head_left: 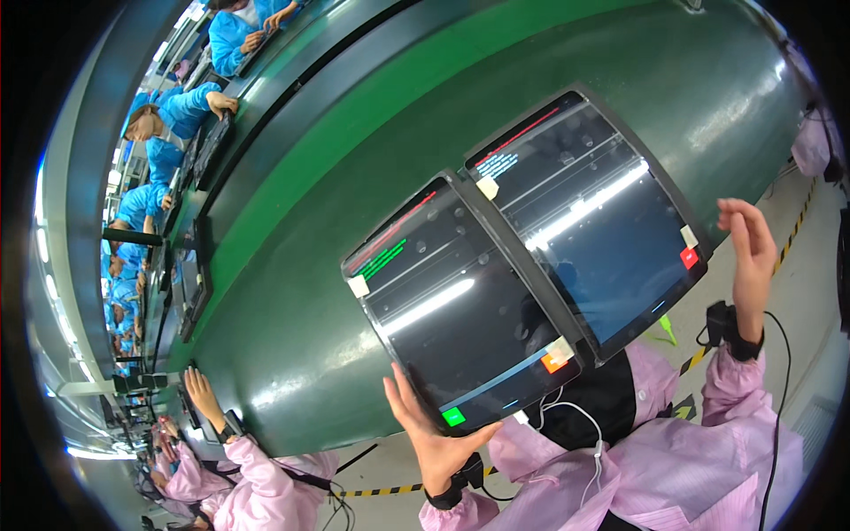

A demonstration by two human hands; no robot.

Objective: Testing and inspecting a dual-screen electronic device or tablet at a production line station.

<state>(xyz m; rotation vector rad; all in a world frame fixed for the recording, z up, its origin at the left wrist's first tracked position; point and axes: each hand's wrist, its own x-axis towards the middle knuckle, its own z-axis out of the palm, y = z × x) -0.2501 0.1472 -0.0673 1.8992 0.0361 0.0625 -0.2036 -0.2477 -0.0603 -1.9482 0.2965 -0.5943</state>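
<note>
Two dark tablets lie side by side on the green conveyor belt (292,292). The left tablet (452,301) shows green text at its top corner and a green square near its lower edge. My left hand (434,434) touches this tablet's near edge, fingers spread against it. The right tablet (589,221) shows pale blue text and a red square at its right side. My right hand (751,252) hovers open just off that tablet's right edge, holding nothing. White stickers mark the tablets' corners. A white cable (575,420) runs from the left tablet toward my pink smock.
Another worker in pink (252,469) sits at my left with a hand (202,394) on the belt's edge. Several workers in blue (190,106) line the far side with dark devices. Yellow-black floor tape (390,489) runs beneath the belt.
</note>
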